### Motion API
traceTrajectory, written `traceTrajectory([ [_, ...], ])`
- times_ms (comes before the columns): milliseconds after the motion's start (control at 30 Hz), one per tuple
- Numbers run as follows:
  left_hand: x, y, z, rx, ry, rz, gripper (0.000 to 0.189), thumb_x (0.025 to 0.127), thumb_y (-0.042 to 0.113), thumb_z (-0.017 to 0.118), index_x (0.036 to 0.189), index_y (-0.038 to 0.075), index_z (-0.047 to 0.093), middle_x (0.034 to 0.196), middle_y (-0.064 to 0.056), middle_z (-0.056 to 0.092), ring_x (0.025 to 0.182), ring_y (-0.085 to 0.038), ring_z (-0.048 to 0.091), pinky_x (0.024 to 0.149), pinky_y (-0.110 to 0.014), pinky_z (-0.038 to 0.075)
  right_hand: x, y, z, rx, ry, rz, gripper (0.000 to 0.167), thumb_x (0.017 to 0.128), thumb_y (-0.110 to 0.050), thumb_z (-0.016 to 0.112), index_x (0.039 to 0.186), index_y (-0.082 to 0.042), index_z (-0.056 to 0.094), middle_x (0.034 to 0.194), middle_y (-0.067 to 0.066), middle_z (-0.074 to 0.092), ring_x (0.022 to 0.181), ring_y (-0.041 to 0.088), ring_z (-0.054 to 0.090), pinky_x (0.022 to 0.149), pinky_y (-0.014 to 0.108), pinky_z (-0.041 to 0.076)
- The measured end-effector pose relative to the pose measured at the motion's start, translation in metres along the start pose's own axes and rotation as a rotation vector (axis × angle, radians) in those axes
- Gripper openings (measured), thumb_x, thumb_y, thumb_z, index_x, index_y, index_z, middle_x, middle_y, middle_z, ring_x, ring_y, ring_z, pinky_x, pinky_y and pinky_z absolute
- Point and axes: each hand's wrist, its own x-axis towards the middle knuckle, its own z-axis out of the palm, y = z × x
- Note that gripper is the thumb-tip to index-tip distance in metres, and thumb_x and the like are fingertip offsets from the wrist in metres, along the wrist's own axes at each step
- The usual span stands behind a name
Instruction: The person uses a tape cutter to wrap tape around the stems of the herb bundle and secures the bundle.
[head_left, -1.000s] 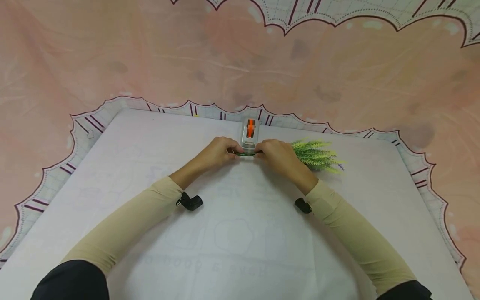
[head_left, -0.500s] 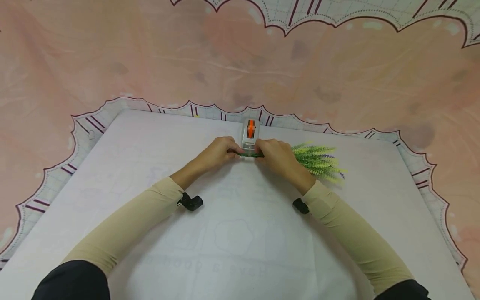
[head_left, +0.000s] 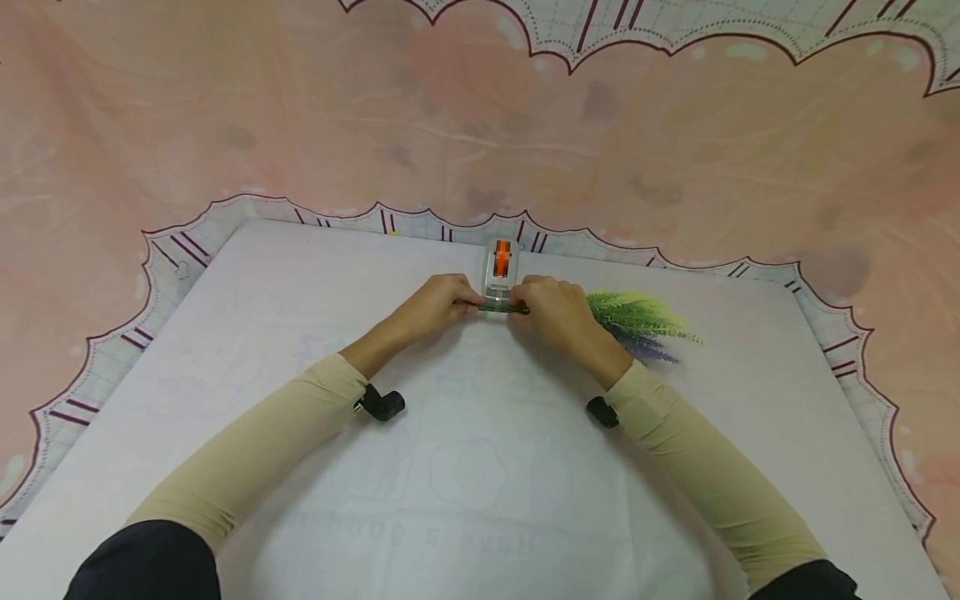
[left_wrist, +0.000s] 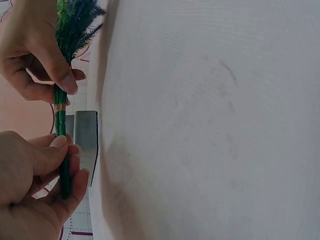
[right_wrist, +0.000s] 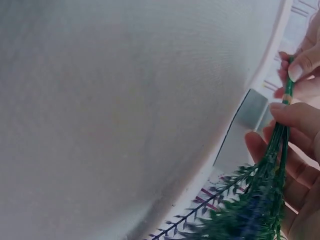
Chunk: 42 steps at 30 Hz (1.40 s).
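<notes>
A bunch of artificial flowers (head_left: 637,313) with yellow-green and purple sprigs extends to the right, past my right hand (head_left: 561,312). In the left wrist view its green stems (left_wrist: 60,122) run in one straight bundle with a narrow brownish band around them. My left hand (head_left: 435,302) pinches the bare stem end between thumb and fingers. Nearer the sprigs, the right hand holds the stems, thumb on one side and fingers on the other. Right behind the stems stands a clear tape dispenser (head_left: 501,265) with an orange roll, its lower end partly covered by the hands.
A white cover (head_left: 480,450) with faint printing lies over the table. Its scalloped, striped border (head_left: 847,333) hangs around the edges, above a peach patterned floor (head_left: 375,108). The dispenser sits close to the far edge. Small black cameras (head_left: 382,404) are on both wrists.
The bunch has turned about its stems: purple sprigs now show on the near side, where green and yellow showed before. Both hands stay almost in place, still gripping the stems; the dispenser has not moved.
</notes>
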Motion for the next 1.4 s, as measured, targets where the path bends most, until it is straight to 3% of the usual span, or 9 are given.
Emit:
traceTrajectory([
  [200,0.0003,-0.0005,-0.0009,0.016,-0.015,-0.016,0.020,0.092,-0.004,0.068,0.111,-0.004,0.076,0.102,-0.016,0.074,0.096,-0.027,0.068,0.088,-0.040,0.055,-0.0004,0.0013,-0.0004,0.001,-0.014,0.006,0.019,0.092,-0.024,0.077,0.109,-0.016,0.081,0.098,0.003,0.071,0.071,0.022,0.065,0.057,0.041,0.053],
  [333,0.0015,0.0008,-0.0012,0.014,-0.025,-0.059,0.016,0.095,0.002,0.068,0.109,-0.003,0.075,0.107,-0.014,0.075,0.101,-0.026,0.070,0.093,-0.040,0.054,0.0014,0.0020,-0.0012,0.004,-0.035,0.016,0.022,0.093,-0.026,0.076,0.113,-0.016,0.079,0.102,0.004,0.074,0.078,0.023,0.069,0.060,0.042,0.055],
  [467,0.0034,0.0014,-0.0005,0.013,-0.036,-0.096,0.015,0.097,0.004,0.066,0.109,-0.002,0.074,0.106,-0.013,0.075,0.098,-0.023,0.069,0.091,-0.039,0.055,0.0022,0.0029,-0.0030,0.033,-0.034,0.026,0.022,0.094,-0.028,0.075,0.111,-0.015,0.078,0.105,0.004,0.076,0.089,0.022,0.071,0.069,0.044,0.058],
  [600,0.0046,0.0009,0.0006,0.012,-0.047,-0.108,0.014,0.097,0.004,0.067,0.108,-0.002,0.074,0.104,-0.013,0.075,0.093,-0.022,0.066,0.088,-0.039,0.054,0.0023,0.0031,-0.0041,0.043,-0.029,0.017,0.019,0.094,-0.028,0.074,0.108,-0.015,0.079,0.104,0.002,0.077,0.090,0.021,0.072,0.071,0.045,0.058],
  [933,0.0067,0.0028,-0.0002,0.046,0.012,-0.082,0.013,0.094,-0.003,0.067,0.103,-0.004,0.076,0.095,-0.015,0.069,0.088,-0.026,0.062,0.084,-0.039,0.052,0.0029,0.0015,-0.0023,0.000,-0.022,0.006,0.016,0.100,-0.025,0.067,0.106,-0.015,0.079,0.096,0.002,0.073,0.080,0.020,0.068,0.066,0.042,0.056],
  [1167,0.0074,0.0035,0.0019,-0.005,0.047,-0.119,0.014,0.095,-0.002,0.066,0.105,-0.001,0.075,0.104,-0.013,0.074,0.095,-0.024,0.066,0.089,-0.039,0.054,0.0045,0.0015,-0.0011,-0.004,-0.026,0.029,0.017,0.101,-0.024,0.065,0.107,-0.013,0.077,0.098,0.004,0.071,0.087,0.023,0.069,0.070,0.043,0.058],
  [1400,0.0092,0.0014,0.0035,0.079,0.049,-0.050,0.015,0.090,-0.006,0.070,0.104,-0.004,0.075,0.104,-0.016,0.073,0.100,-0.028,0.068,0.092,-0.040,0.054,0.0088,0.0029,0.0017,0.035,-0.035,0.043,0.019,0.101,-0.025,0.065,0.111,-0.009,0.068,0.099,0.005,0.073,0.086,0.022,0.069,0.070,0.041,0.057],
])
